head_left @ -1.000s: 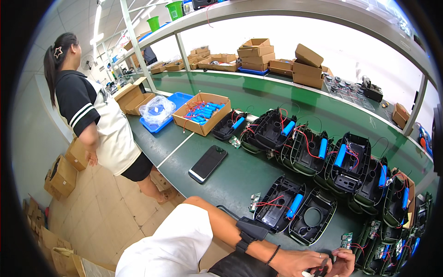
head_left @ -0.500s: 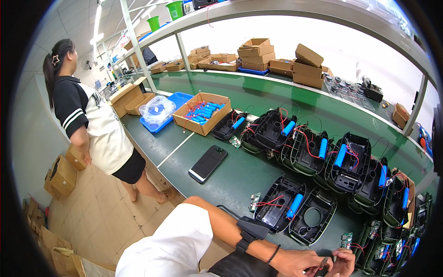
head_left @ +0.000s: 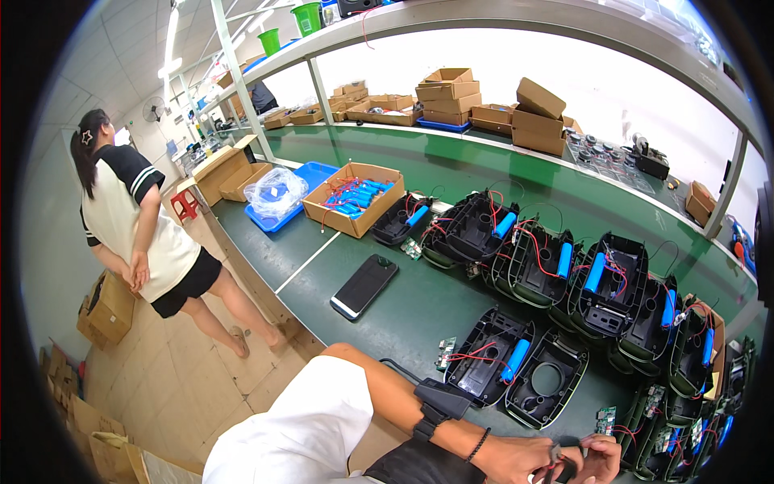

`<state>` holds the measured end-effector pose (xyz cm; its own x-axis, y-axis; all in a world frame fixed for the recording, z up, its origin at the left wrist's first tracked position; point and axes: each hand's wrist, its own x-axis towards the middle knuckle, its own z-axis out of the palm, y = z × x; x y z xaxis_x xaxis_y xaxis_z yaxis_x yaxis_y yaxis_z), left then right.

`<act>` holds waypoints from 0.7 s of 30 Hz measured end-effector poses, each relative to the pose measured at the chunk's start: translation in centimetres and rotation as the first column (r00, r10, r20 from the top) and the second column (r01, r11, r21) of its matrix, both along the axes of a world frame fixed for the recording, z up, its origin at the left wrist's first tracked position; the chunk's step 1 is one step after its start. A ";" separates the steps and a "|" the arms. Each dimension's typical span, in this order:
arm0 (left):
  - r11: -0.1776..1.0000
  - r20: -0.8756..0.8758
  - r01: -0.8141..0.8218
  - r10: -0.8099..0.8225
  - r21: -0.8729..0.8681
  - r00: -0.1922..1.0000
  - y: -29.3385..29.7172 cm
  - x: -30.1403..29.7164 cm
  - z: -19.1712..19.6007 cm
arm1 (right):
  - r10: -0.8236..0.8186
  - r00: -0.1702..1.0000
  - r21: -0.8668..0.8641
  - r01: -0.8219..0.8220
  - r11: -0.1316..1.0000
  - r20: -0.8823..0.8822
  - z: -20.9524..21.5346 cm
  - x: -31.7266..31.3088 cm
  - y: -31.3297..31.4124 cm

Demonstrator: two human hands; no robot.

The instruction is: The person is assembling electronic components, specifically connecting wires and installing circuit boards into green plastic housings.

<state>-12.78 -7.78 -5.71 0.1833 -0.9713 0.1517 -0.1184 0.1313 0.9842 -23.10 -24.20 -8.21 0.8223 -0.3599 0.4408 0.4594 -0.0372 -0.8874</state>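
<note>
My left hand (head_left: 512,458) reaches in at the lower edge, with a black device strapped to the forearm and a dark bead bracelet at the wrist. Its fingers are bent round a small dark thing (head_left: 571,461), too cut off to name. My right hand (head_left: 601,458) meets it there with curled fingers; the picture's edge hides part of both hands. Close by lie an open black housing (head_left: 476,363) holding a blue battery cell (head_left: 514,360) with red wires, a housing half with a round opening (head_left: 542,413), and a green circuit board (head_left: 605,419).
Several black housings (head_left: 609,282) with blue cells crowd the bench's right side. A phone (head_left: 364,287) lies mid-bench. Behind it are a carton of blue cells (head_left: 355,230) and a blue tray (head_left: 270,226) with a plastic bag. Another person (head_left: 141,218) stands left, near a red stool (head_left: 185,205).
The person at the left has turned away and shifted left, with hands behind the back; a red stool now shows. My hands stay in place, and their fingers have shifted round the dark thing.
</note>
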 end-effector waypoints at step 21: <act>0.999 -0.003 -0.035 0.035 -0.021 0.999 -0.1 -0.2 -0.1 | -0.011 1.000 -0.008 0.011 1.000 -0.002 0.4 0.1 0.2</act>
